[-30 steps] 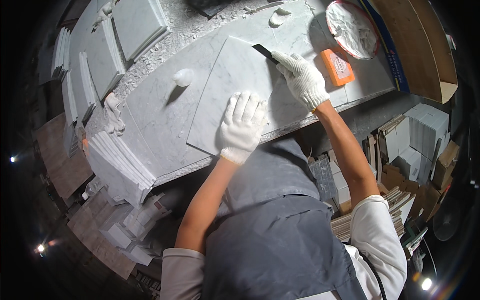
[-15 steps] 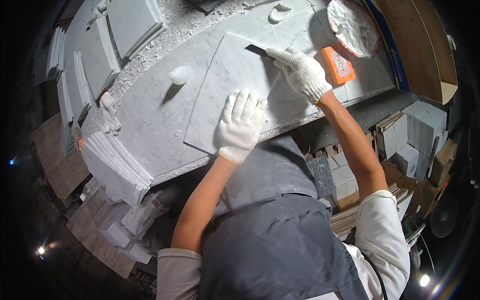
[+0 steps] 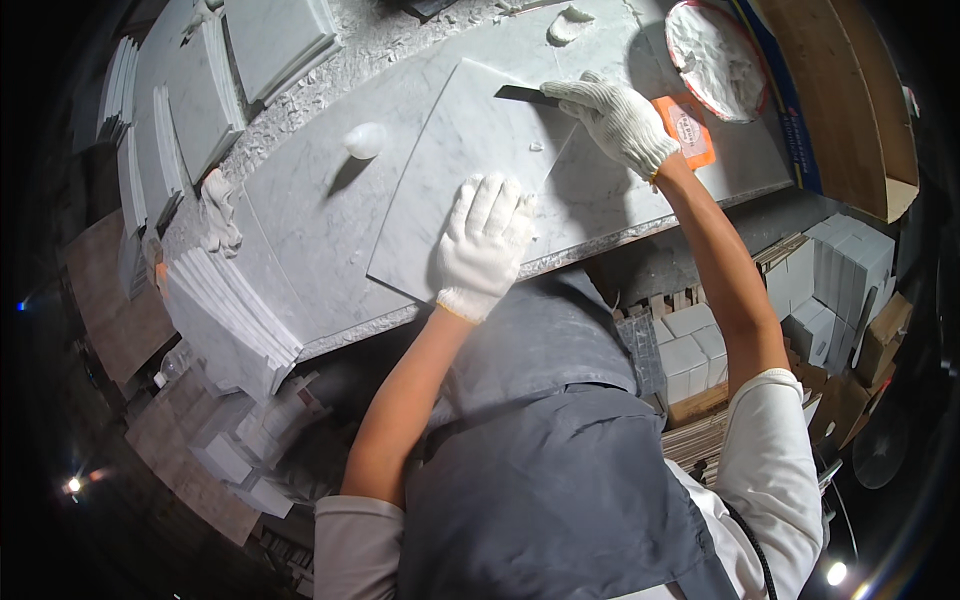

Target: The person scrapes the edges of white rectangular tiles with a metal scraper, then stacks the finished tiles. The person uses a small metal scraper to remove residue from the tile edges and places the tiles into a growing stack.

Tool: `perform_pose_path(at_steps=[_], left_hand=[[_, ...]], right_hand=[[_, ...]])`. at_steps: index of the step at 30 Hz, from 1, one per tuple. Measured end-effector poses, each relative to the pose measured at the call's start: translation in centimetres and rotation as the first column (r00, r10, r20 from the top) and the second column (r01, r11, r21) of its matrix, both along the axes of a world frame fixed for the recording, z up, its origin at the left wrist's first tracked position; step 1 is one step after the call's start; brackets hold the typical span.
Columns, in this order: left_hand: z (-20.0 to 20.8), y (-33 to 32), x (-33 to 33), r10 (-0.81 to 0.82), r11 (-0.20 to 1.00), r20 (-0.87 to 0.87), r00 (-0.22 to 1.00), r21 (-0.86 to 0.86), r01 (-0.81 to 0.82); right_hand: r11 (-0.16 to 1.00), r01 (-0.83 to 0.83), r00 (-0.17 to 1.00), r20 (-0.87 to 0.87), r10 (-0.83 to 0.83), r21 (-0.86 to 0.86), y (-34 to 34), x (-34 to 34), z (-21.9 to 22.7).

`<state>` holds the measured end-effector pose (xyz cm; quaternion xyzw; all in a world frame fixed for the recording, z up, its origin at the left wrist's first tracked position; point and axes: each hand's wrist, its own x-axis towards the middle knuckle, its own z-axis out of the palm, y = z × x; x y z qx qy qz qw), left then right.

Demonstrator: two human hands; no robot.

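We see the tile [image 3: 430,170], pale with grey veins, lying flat on the table [image 3: 300,215] in front of the apron [image 3: 550,480], its near-left corner close to the table's front edge. Our left hand [image 3: 485,245], in a white knitted glove, rests palm down on the near part of the tile, its fingers straight, side by side and pointing away from us; it is spread flat and grips nothing. Our right hand [image 3: 620,122], gloved alike, is closed round a dark blade [image 3: 520,95], which sticks out leftward over the far part of the tile; we cannot tell whether its edge touches the surface. A small pale chip [image 3: 537,147] lies on the tile between the two hands. Just beyond the right wrist we see an orange box [image 3: 697,135], partly hidden by the glove, and past it some white paste [image 3: 717,60] in a red-rimmed tub, near a cardboard box [image 3: 840,90] at the right. A white pad [image 3: 570,25] lies near the far edge of the table, and a rounded white thing [image 3: 364,140] stands left of the tile. Farther left, a rag [image 3: 218,212] lies crumpled beside a row of tiles [image 3: 230,315] leaning together.
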<state>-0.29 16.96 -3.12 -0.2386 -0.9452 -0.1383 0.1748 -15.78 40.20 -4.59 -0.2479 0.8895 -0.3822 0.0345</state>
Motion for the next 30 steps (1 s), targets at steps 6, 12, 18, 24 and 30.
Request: perform_pose_path(at_steps=[6,12,18,24,30], left_hand=[[0.1,0.0,0.0,-0.016,1.000,0.007,1.000,0.000,0.016],[0.0,0.0,0.0,-0.014,0.999,0.002,1.000,-0.037,0.014],[-0.1,-0.1,0.1,-0.013,1.000,0.011,1.000,-0.024,0.013],[0.3,0.0,0.1,-0.013,1.000,0.034,0.999,-0.009,0.013],[0.4,0.0,0.0,-0.007,0.999,0.048,0.999,-0.037,0.008]], right_hand=[[0.940,-0.140,0.987,0.115,0.109,0.312,0.6,0.2,0.4],[0.981,-0.167,0.986,-0.008,0.168,0.095,0.3,-1.2,-0.3],[0.784,-0.309,0.936,0.023,0.352,0.539,1.0,-1.1,-0.2],[0.818,-0.278,0.960,0.183,0.213,0.504,0.8,-1.6,0.9],[0.264,-0.074,0.709,-0.135,0.692,0.962,0.6,-1.5,1.5]])
